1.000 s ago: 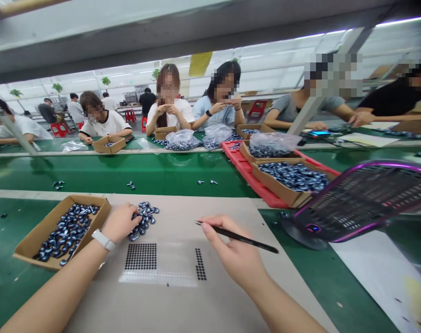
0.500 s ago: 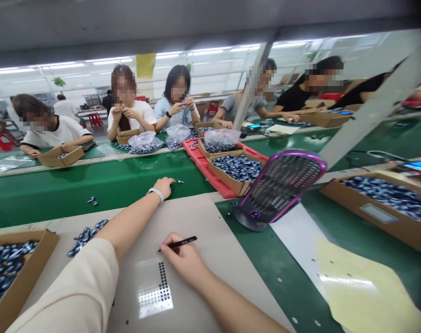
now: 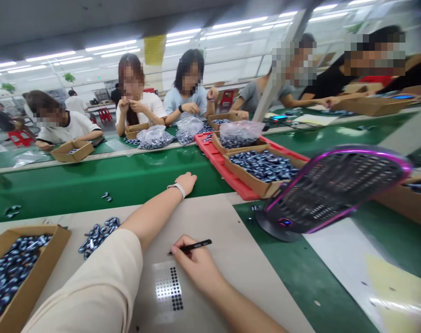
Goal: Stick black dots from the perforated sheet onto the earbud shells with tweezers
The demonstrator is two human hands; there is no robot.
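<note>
The left hand (image 3: pixel 186 181) lies palm down on the green conveyor belt (image 3: pixel 75 185), just past the edge of the tan work board (image 3: pixel 231 222). It is open, with the fingers loosely curled, and no held item is visible. A white wristband (image 3: pixel 176 189) circles its wrist. The nearest loose dark-blue metallic parts (image 3: pixel 106 197) lie on the belt, well to the hand's left. A larger loose pile of the same parts (image 3: pixel 98 236) sits on the board below the left forearm, not touching the hand but close beside the cream sleeve (image 3: pixel 95 282). Beyond that pile, a cardboard tray (image 3: pixel 40 259) filled with more parts rests at the board's left side. The right hand (image 3: pixel 196 264) is closed in a pen grip on a slim black pen-like tool (image 3: pixel 192 247). Its tip points left, just above a perforated dot-grid sheet (image 3: pixel 167 286) lying flat on the board; contact with the sheet is not shown. The sheet's rows of dark dots fill only part of the grid. To the right, cardboard boxes of parts (image 3: pixel 262 169) stand on a red tray (image 3: pixel 210 159), across the belt from a co-worker in a white shirt (image 3: pixel 141 111).
</note>
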